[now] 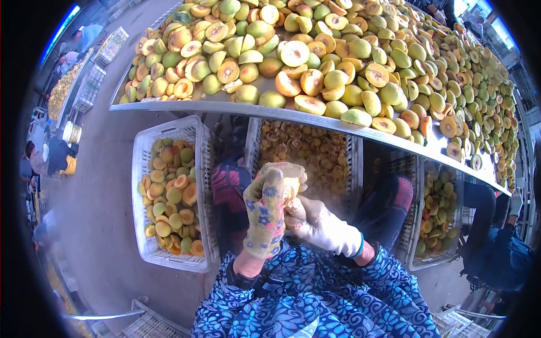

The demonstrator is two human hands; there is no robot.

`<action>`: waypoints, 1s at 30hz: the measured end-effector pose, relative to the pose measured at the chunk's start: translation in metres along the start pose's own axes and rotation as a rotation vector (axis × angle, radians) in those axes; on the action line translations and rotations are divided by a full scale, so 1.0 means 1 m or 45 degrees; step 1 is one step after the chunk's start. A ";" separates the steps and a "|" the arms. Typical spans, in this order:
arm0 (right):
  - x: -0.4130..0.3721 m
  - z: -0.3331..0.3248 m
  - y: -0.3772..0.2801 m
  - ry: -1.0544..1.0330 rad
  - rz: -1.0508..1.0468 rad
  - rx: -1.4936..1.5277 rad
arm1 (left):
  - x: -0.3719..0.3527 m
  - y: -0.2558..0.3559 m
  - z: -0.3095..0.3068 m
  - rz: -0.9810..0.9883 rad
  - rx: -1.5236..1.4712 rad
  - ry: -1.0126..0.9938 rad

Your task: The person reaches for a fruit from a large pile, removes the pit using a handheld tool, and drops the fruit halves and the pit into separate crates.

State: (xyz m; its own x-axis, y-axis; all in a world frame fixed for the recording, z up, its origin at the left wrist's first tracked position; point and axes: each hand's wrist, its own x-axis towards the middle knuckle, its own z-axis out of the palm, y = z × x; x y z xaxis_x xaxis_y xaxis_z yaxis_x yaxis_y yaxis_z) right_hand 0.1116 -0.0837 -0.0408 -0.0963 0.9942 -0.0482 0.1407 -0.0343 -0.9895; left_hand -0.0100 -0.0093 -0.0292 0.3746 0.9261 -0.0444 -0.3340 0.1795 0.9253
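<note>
My left hand (266,208), in a flowered knit glove, is raised and closed around a peach half (290,188). My right hand (315,222), in a white glove, presses against the same fruit from the right; any tool in it is hidden. Both hands hover over a white crate (355,163) of peach pieces below the metal table (225,106). The table is piled with halved and whole green-yellow peaches (315,50).
A white crate (141,186) of peach halves stands on the floor at left, another crate (420,248) at right. A person in blue sits at the far right (501,248). More people and crates are at the far left (56,152).
</note>
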 end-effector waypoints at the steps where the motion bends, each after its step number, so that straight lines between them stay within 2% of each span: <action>1: 0.001 0.000 0.004 -0.060 0.059 0.129 | 0.003 -0.002 0.000 0.096 0.043 -0.007; 4: 0.005 -0.005 0.006 -0.133 0.133 0.291 | 0.007 0.003 0.012 0.109 0.063 0.093; 6: 0.009 -0.009 0.004 -0.140 0.150 0.328 | 0.013 0.003 0.013 0.103 0.037 0.069; 8: 0.012 -0.014 0.003 -0.244 0.284 0.593 | 0.019 -0.001 0.011 0.094 0.007 0.046; 9: 0.016 -0.014 0.010 -0.244 0.287 0.594 | 0.023 -0.006 0.007 0.117 0.062 0.020; 11: 0.029 -0.009 0.035 -0.058 -0.166 0.273 | 0.027 -0.020 0.000 0.143 0.125 0.000; 13: 0.030 -0.012 0.045 -0.047 -0.207 0.194 | 0.033 -0.031 -0.004 0.174 0.175 0.013; 15: 0.025 -0.018 0.025 -0.282 0.290 0.525 | 0.023 -0.017 0.003 0.053 0.333 0.102; 16: 0.022 -0.022 0.016 -0.386 0.363 0.776 | 0.030 -0.017 0.003 0.162 0.286 -0.001; 17: 0.022 -0.024 0.016 -0.400 0.383 0.794 | 0.037 -0.017 0.005 0.270 0.239 -0.102; 19: 0.024 -0.027 0.017 -0.418 0.261 0.812 | 0.045 -0.006 0.010 0.200 0.211 -0.144; 21: 0.025 -0.030 0.004 -0.255 0.260 0.696 | 0.058 -0.020 0.004 0.085 0.069 -0.269; 22: 0.023 -0.037 0.009 -0.385 0.418 0.904 | 0.062 -0.025 0.002 -0.039 0.127 -0.308; 23: 0.018 -0.043 0.016 -0.513 0.594 1.119 | 0.067 -0.024 0.003 -0.050 0.155 -0.402; 24: 0.017 -0.043 0.016 -0.520 0.665 1.346 | 0.070 -0.019 0.007 -0.091 0.197 -0.417; 25: 0.019 -0.045 0.017 -0.510 0.676 1.335 | 0.071 -0.015 0.009 -0.148 0.238 -0.425; 26: 0.022 -0.044 0.016 -0.447 0.644 1.138 | 0.071 -0.017 0.007 -0.161 0.225 -0.427; 27: 0.024 -0.044 0.016 -0.382 0.605 0.941 | 0.074 -0.020 0.003 -0.136 0.275 -0.474; 28: 0.023 -0.045 0.012 -0.360 0.641 0.921 | 0.081 -0.021 0.001 -0.099 0.324 -0.527; 29: 0.024 -0.048 0.014 -0.347 0.645 0.914 | 0.087 -0.022 -0.001 -0.100 0.312 -0.537; 30: 0.024 -0.048 0.019 -0.463 0.760 1.252 | 0.090 -0.023 -0.005 -0.038 0.437 -0.631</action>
State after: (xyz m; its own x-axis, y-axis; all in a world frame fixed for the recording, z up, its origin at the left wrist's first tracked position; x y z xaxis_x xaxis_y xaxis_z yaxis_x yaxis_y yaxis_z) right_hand 0.1588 -0.0556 -0.0539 -0.5659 0.7139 -0.4124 -0.5380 -0.6988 -0.4714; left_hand 0.0272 0.0717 -0.0563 0.7655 0.6426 0.0320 -0.0498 0.0096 0.9987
